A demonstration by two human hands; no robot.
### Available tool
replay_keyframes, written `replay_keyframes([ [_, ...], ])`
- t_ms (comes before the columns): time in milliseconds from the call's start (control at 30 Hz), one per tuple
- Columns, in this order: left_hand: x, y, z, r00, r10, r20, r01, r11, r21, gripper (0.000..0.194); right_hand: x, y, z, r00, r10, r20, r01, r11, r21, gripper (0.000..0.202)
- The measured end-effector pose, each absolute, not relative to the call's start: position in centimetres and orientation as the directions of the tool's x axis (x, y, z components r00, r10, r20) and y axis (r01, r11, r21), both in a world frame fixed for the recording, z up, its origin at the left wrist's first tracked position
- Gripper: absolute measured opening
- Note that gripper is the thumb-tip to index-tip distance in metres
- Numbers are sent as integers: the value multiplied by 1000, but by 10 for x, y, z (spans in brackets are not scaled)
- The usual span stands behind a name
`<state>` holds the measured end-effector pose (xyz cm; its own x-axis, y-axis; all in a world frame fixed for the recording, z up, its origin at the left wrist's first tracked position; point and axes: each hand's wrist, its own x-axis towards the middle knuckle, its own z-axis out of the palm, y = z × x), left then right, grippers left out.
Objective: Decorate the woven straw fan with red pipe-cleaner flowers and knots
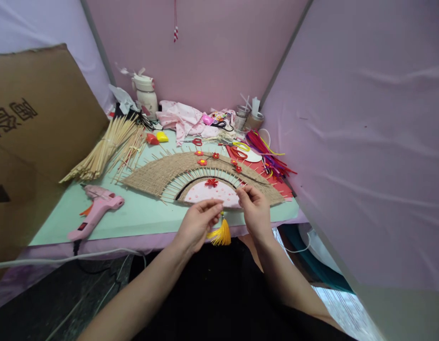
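A woven fan-shaped piece with thin sticks spans the table, with red and orange flowers along its upper band. Its pink half-round centre carries a red flower. In front of that centre, my left hand is closed, thumb against fingertips; what it pinches is too small to name. My right hand is pinched at the centre's right side, with something tiny and unclear at its fingertips. A yellow tassel hangs at the table's front edge, between my hands.
A pink glue gun lies at the left, its cord over the edge. Behind it are bundled sticks and a cardboard box. Scissors, pipe cleaners, pink cloth and a bottle are farther back.
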<state>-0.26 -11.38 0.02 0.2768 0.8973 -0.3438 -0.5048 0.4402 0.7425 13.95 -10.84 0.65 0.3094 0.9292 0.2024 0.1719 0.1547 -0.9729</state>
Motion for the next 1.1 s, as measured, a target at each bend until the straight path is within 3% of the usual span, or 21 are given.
replay_keyframes([
  [100, 7, -123, 0, 359, 862, -358, -539, 505, 674, 30, 131, -111, 3, 341, 877, 338, 236, 268, -934, 18],
  [233, 12, -123, 3, 346, 871, -349, -633, 491, 598, 30, 122, -120, 2, 298, 803, 515, 389, 390, -834, 13],
  [467, 3, -114, 2, 382, 859, -341, -683, 511, 523, 23, 119, -125, -1, 236, 836, 496, 371, 395, -841, 11],
  [600, 4, -113, 1, 387, 861, -330, -692, 508, 513, 24, 119, -123, -5, 249, 890, 383, 234, 328, -915, 14],
  [733, 7, -113, 2, 336, 877, -345, -681, 479, 555, 27, 116, -121, -8, 259, 954, 149, -104, 181, -978, 18],
  [833, 9, -113, 0, 198, 928, -314, -639, 366, 677, 25, 112, -121, -5, 209, 977, -42, -352, 35, -935, 21],
  [967, 2, -112, -4, -25, 1000, -16, -329, 7, 944, 11, 111, -120, 2, -27, 960, -278, -552, -246, -797, 22],
  [1100, -6, -109, -5, -101, 976, 194, -91, -203, 975, 7, 111, -120, 4, -189, 913, -362, -584, -401, -706, 20],
])
